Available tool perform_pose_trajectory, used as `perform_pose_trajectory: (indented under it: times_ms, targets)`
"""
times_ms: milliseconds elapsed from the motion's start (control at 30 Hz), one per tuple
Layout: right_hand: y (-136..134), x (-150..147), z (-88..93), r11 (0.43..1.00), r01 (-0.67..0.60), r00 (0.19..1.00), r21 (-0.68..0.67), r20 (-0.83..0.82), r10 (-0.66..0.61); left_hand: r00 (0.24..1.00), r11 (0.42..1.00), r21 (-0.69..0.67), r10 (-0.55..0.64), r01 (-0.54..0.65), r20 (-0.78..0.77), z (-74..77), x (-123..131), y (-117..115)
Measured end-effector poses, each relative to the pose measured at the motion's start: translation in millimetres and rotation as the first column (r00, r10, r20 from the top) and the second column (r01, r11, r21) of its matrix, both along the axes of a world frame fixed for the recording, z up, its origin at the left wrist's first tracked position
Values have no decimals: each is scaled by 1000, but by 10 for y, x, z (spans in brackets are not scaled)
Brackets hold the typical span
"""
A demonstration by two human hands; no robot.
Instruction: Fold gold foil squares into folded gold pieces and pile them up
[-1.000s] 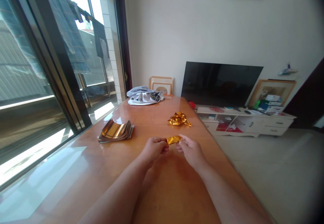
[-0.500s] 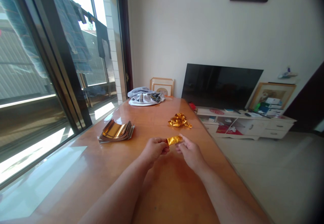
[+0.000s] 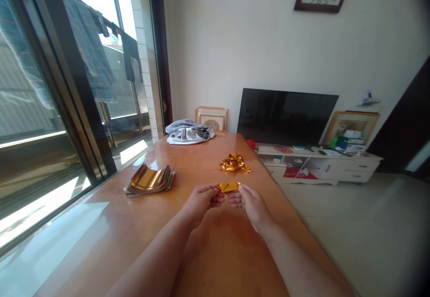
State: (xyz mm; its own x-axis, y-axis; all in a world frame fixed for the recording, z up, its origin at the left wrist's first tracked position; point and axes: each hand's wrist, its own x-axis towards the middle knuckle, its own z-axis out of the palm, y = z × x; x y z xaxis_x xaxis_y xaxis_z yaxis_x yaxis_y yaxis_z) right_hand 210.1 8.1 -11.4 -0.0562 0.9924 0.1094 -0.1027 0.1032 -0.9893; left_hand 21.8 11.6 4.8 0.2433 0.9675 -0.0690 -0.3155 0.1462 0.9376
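A small folded piece of gold foil paper [image 3: 229, 187] stretches between my two hands above the wooden table [image 3: 215, 261]. My left hand [image 3: 202, 202] pinches its left end, thumb on top and fingers curled below. At the other end, my right hand [image 3: 250, 202] grips it between thumb and fingers. Just beyond the hands lies a loose heap of folded gold foil pieces [image 3: 235, 162]. To the left rests a curled stack of gold foil sheets [image 3: 149, 179], shiny side up.
A bundle of grey cloth [image 3: 188, 132] lies at the table's far end, with picture frames [image 3: 211, 118] behind it. Right of the table stand a white cabinet [image 3: 336, 170] and a black television [image 3: 285, 115]. A glass window [image 3: 83, 109] runs along the left.
My right hand has shifted its hold, its fingers now lying under the foil piece, which has turned more level. The view has tilted up and swung slightly right.
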Motion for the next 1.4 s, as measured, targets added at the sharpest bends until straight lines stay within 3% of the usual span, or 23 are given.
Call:
perform_pose_trajectory:
  times_ms: [400,700,900,1167,1400]
  targets:
    - [83,25,-18,973,-90,914,-213,-406,-4,987,994,-110,-5,23,162,-36,26,29]
    - [114,25,-22,952,-148,854,-268,-520,-14,977,990,-134,-6,35,212,-83,66,27]
    - [85,-3,-12,939,-199,833,-280,-553,12,962,984,-156,-41,86,268,-73,109,-10]
    - [119,15,-40,939,-159,863,-306,-505,-18,955,968,-245,25,50,294,-93,166,-15]
    - [81,2,-17,958,-138,881,-251,-472,3,955,951,-306,57,36,290,-100,150,5]
